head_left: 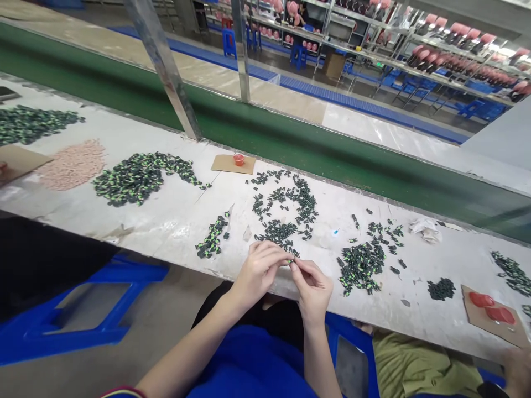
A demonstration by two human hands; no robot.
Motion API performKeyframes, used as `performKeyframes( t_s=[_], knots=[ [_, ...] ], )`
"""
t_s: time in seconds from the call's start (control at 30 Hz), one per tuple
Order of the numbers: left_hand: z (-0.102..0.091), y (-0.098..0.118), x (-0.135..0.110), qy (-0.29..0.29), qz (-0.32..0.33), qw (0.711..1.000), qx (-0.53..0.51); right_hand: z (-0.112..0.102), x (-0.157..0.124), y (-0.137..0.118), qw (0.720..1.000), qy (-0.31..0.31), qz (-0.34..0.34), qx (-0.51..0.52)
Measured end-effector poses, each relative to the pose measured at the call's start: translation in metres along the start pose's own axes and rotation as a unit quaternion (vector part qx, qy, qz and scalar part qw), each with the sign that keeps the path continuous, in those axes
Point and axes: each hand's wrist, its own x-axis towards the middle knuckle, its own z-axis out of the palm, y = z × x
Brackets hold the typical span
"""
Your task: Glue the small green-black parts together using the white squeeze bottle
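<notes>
Reaches forward with bare forearms angled inward. Pinches fingertips of left hand (259,271) against those of right hand (313,287), just to its right. Curls remaining fingers loosely.

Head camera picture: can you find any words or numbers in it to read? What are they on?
None can be read.
The small green-and-black piece pinched between the left hand and right hand shows no print.
The flat brown cardboard sheet and small red plastic cup are plain.
A tiny green lit sign on the far metal shelves is too small to read.
</notes>
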Motion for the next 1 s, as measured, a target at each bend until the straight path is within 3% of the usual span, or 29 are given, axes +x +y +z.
performKeyframes(
  t_s=[0.2,0.47,0.6,0.67,0.73,0.83,0.93,1.0],
  knots=[
    [-0.006,0.000,-0.006,-0.026,-0.003,1.000,0.004,0.002,-0.002,0.008,0.996,0.018,0.063,0.061],
    [-0.007,-0.007,-0.021,-0.045,0.010,0.999,0.024,0.010,-0.010,0.024,0.994,-0.001,0.080,0.071],
    [0.003,-0.007,-0.022,-0.108,-0.013,0.994,0.009,-0.009,-0.019,0.025,0.996,0.014,0.084,-0.005],
    [0.001,-0.010,-0.022,-0.133,-0.041,0.990,-0.001,-0.027,-0.021,0.022,0.993,0.075,0.051,-0.075],
    [-0.008,-0.018,-0.023,-0.108,-0.075,0.991,0.026,-0.049,-0.016,0.018,0.976,0.170,-0.007,-0.138],
    [-0.029,-0.040,-0.029,0.005,-0.131,0.980,0.149,-0.081,0.001,0.011,0.920,0.318,-0.078,-0.217],
    [-0.043,-0.064,-0.035,0.104,-0.167,0.945,0.262,-0.097,0.023,0.005,0.873,0.326,-0.144,-0.332],
    [-0.046,-0.076,-0.039,0.108,-0.164,0.939,0.283,-0.097,0.035,0.003,0.843,0.289,-0.189,-0.412]
  ],
)
